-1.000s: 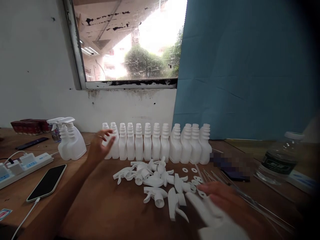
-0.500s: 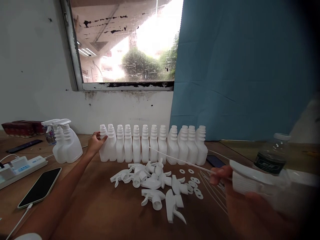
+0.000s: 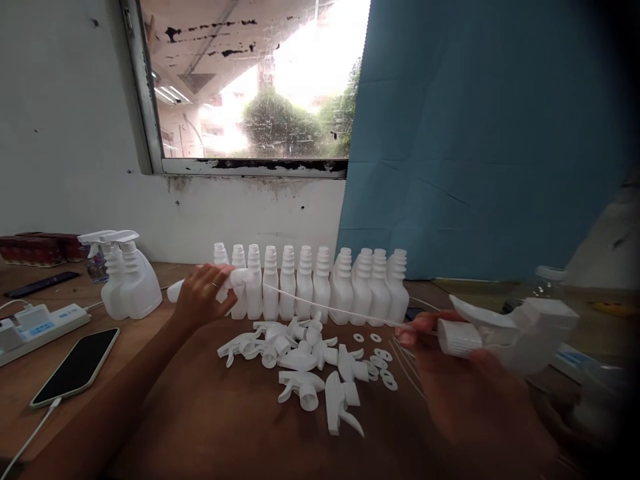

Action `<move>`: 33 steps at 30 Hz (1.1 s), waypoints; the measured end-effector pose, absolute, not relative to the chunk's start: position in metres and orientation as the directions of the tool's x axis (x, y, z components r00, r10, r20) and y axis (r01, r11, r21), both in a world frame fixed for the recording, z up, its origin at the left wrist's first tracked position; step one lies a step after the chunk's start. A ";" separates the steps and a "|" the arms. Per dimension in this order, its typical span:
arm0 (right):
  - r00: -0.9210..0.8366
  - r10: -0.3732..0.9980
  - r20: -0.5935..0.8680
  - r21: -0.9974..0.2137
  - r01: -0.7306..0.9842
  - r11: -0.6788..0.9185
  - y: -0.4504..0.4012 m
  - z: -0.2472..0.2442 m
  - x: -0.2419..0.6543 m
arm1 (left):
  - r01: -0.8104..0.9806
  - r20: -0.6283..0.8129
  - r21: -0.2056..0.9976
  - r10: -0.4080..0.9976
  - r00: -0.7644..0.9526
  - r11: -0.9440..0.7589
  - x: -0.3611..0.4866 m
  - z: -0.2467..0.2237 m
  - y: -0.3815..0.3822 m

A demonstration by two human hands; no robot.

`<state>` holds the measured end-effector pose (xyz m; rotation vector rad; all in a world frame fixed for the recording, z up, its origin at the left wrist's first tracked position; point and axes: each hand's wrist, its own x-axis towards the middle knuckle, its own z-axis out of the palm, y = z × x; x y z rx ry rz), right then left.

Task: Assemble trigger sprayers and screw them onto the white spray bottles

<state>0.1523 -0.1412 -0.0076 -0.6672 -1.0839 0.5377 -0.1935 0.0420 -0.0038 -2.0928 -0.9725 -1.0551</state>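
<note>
My left hand (image 3: pixel 206 293) is wrapped round a white bottle (image 3: pixel 242 277), which lies tilted on its side with its neck pointing right. Its fingers hide the bottle's middle. In my right hand (image 3: pixel 450 367) is a white spray head (image 3: pixel 520 333), its round cap facing left. A long thin white tube (image 3: pixel 340 312) runs left from the fingertips of that hand, its free end near the standing bottles (image 3: pixel 305 287). Loose spray heads (image 3: pixel 300 353) lie in a pile between my hands, with flat white rings (image 3: pixel 384 367) to their right.
Two bottles with spray heads (image 3: pixel 131 283) stand at the left, near a power strip (image 3: pixel 55 330) and a charging phone (image 3: pixel 77 367). Thin tubes (image 3: pixel 410 370) lie beside my right hand. A clear drink bottle (image 3: pixel 550 283) is at the right. Behind are a wall and blue cloth (image 3: pixel 450 133).
My left hand has taken the leftmost bottle out of the row and tipped it sideways. My right hand has moved a little left, turning the spray head so its cap shows.
</note>
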 end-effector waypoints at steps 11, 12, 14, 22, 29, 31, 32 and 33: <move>0.350 0.756 0.553 -0.721 -0.255 0.645 -0.130 -0.006 0.135 | 0.528 0.757 -0.347 0.101 0.645 -0.775 -0.152 0.003 -0.013; 0.337 0.769 0.543 -0.732 -0.258 0.630 -0.131 -0.005 0.132 | 0.498 0.748 -0.313 0.114 0.654 -0.809 -0.147 0.004 -0.027; 0.319 0.784 0.533 -0.748 -0.254 0.613 -0.135 -0.005 0.128 | 0.437 0.732 -0.227 0.144 0.666 -0.870 -0.138 0.005 -0.057; 0.193 0.878 0.439 -0.857 -0.203 0.473 -0.152 0.000 0.125 | 0.333 0.660 0.294 0.442 0.608 -0.896 -0.106 -0.012 -0.117; -0.119 0.873 0.473 -0.875 0.059 0.481 -0.127 0.037 0.112 | 0.031 0.574 0.714 0.610 0.546 -0.700 -0.088 -0.022 -0.114; -0.173 0.888 0.426 -0.892 0.088 0.444 -0.120 0.047 0.108 | -0.014 0.550 0.766 0.643 0.533 -0.643 -0.085 -0.027 -0.111; -0.196 0.894 0.402 -0.899 0.100 0.426 -0.118 0.050 0.106 | -0.046 0.537 0.791 0.656 0.529 -0.610 -0.084 -0.030 -0.110; -0.215 0.900 0.380 -0.906 0.109 0.408 -0.115 0.051 0.104 | -0.089 0.524 0.818 0.670 0.526 -0.569 -0.082 -0.033 -0.109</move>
